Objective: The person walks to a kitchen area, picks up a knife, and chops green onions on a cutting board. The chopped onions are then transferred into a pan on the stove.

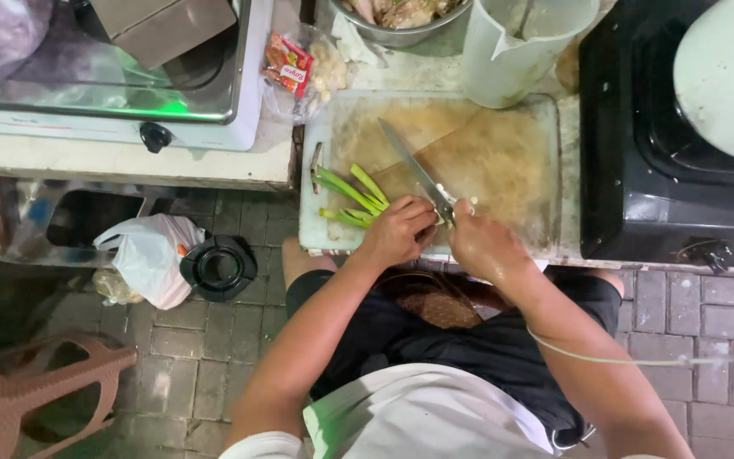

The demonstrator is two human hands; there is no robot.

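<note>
We see the left hand (pixel 397 231) pressing down on a bunch of green spring onion stalks (pixel 352 196), its fingers curled together over the stalks' right ends, near the front edge of the worn pale rectangular plastic cutting board (pixel 503 161). The stalks lie on the board's front left part, fanning out towards its left edge. Just beside it, the right hand (pixel 482 242) has its fingers clamped on the handle of a long steel kitchen knife (pixel 414 166), whose blade slants up and left across the board's middle. At the board's back edge stand a translucent white plastic jug (pixel 516 42) and a round metal bowl (pixel 401 25). A black gas stove (pixel 664 153) sits off the right edge.
</note>
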